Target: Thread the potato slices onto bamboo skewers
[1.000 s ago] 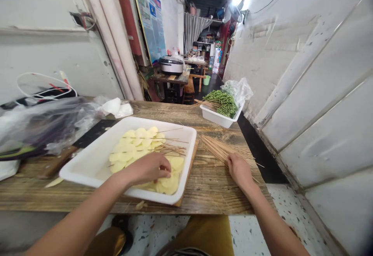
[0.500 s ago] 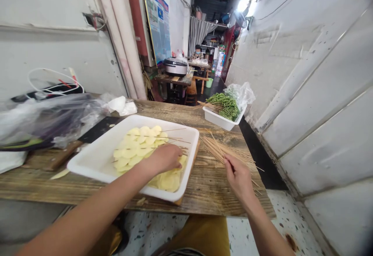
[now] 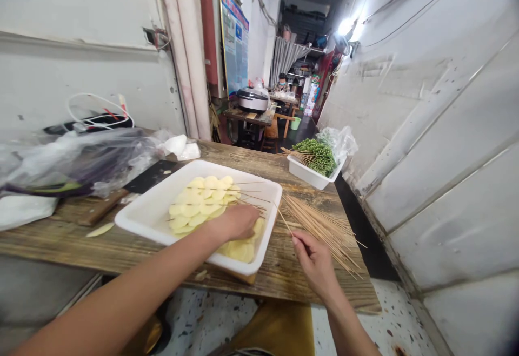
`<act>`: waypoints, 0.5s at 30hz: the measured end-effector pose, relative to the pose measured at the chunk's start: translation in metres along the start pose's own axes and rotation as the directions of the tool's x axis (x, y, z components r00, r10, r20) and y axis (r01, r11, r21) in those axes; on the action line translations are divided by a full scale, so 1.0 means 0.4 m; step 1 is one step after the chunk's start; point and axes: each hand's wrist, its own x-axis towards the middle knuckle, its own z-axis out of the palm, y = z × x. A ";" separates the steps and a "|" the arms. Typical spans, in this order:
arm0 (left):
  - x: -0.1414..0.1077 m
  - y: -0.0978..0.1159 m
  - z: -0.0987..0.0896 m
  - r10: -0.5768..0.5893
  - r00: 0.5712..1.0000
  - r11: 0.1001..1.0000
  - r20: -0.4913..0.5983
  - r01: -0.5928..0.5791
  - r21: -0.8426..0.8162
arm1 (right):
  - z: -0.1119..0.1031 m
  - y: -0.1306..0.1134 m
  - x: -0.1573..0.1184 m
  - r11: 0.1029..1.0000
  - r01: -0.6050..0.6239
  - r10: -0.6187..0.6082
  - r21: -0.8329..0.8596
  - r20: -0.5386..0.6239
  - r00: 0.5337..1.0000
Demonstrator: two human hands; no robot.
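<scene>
A white tray (image 3: 141, 223) holds pale yellow potato slices (image 3: 203, 202), many of them threaded in overlapping rows on thin sticks. My left hand (image 3: 241, 222) reaches into the tray over the loose slices near its right end. Its fingers curl downward, and whatever is between them is hidden. Over the table just right of the tray, my right hand (image 3: 314, 259) pinches one thin bamboo skewer (image 3: 285, 220) between thumb and fingers, its tip slanting up toward the tray. Beside that hand lies a loose pile of bamboo skewers (image 3: 320, 226).
A smaller white tub (image 3: 306, 175) of skewered green vegetables (image 3: 318, 153) stands at the table's far right corner. Left of the tray lie a cleaver (image 3: 105, 205) and plastic bags (image 3: 81, 156). A person (image 3: 283, 83) sits in the background.
My right hand has moved left from the skewer pile toward the tray, with one skewer drawn away. The left hand stays over the slices. The view has shifted slightly.
</scene>
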 end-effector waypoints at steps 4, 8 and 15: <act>0.000 -0.008 -0.006 0.047 0.997 0.999 -0.057 -0.048 -0.009 | -0.004 -0.006 -0.013 0.998 -0.051 0.050 0.040 0.024 0.998; -0.019 -0.049 -0.015 0.008 0.999 0.864 -0.039 -0.026 -0.503 | -0.010 -0.034 -0.016 0.958 -0.212 0.185 0.193 0.147 0.972; -0.070 -0.126 -0.021 -0.502 0.861 0.161 -0.085 -0.003 -0.987 | 0.073 -0.125 0.041 0.978 -0.111 0.068 0.178 0.235 0.970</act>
